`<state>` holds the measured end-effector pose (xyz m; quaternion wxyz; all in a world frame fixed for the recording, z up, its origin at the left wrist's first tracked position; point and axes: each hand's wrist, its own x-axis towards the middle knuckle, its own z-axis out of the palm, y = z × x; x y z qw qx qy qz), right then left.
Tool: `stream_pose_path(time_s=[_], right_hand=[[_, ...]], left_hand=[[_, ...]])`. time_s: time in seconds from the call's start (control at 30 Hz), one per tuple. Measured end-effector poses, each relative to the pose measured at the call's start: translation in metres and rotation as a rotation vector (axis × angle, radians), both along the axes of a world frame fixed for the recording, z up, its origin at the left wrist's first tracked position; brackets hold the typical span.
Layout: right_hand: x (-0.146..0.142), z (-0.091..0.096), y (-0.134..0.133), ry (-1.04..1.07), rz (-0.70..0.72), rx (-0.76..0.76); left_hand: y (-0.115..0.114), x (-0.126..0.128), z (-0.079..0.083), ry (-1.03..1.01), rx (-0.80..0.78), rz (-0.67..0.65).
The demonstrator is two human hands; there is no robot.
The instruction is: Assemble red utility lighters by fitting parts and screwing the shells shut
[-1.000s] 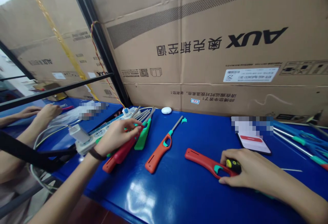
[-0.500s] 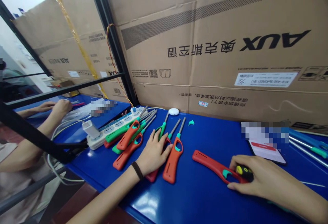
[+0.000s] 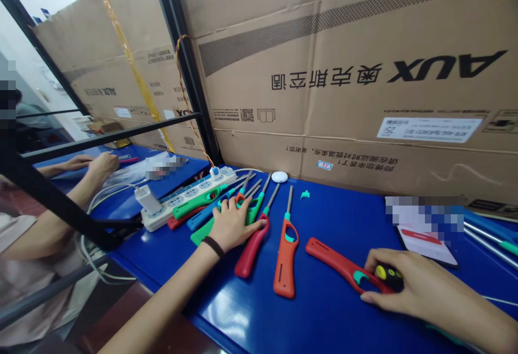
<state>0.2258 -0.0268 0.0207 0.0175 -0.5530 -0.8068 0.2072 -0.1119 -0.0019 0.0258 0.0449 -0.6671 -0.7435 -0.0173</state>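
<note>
My left hand [image 3: 232, 224] lies flat, fingers spread, on a bunch of long-nosed lighters [image 3: 210, 211] in green, blue and red beside a white power strip [image 3: 184, 200]. A dark red lighter [image 3: 251, 247] sits just under its fingertips. An orange lighter [image 3: 285, 254] lies alone to the right. My right hand [image 3: 408, 286] rests on the blue table [image 3: 332, 321], closed around a black and yellow screwdriver handle [image 3: 387, 276] and pressing on the rear end of a red lighter shell [image 3: 343, 265].
A large cardboard box [image 3: 364, 73] walls off the back. A phone [image 3: 427, 238] and more lighters [image 3: 489, 232] lie at the right. A small teal part [image 3: 304, 195] and a white puck [image 3: 279, 176] sit near the box. Another person's arms [image 3: 81, 181] work at the left.
My left hand pulled a bunch of lighters from the power strip toward the middle, then slid back left onto the pile, leaving the orange lighter apart. My right hand stayed put.
</note>
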Motion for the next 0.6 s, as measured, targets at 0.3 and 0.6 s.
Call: stream_pose_path(time_s=[0.3, 0.6], right_hand=[[0.000, 0.000, 0.000, 0.023, 0.005, 0.021], [0.002, 0.009, -0.004, -0.016, -0.035, 0.082]], left_hand=[[-0.002, 0.020, -0.008, -0.021, 0.014, -0.094], [0.011, 0.026, 0.025, -0.046, 0.060, -0.227]])
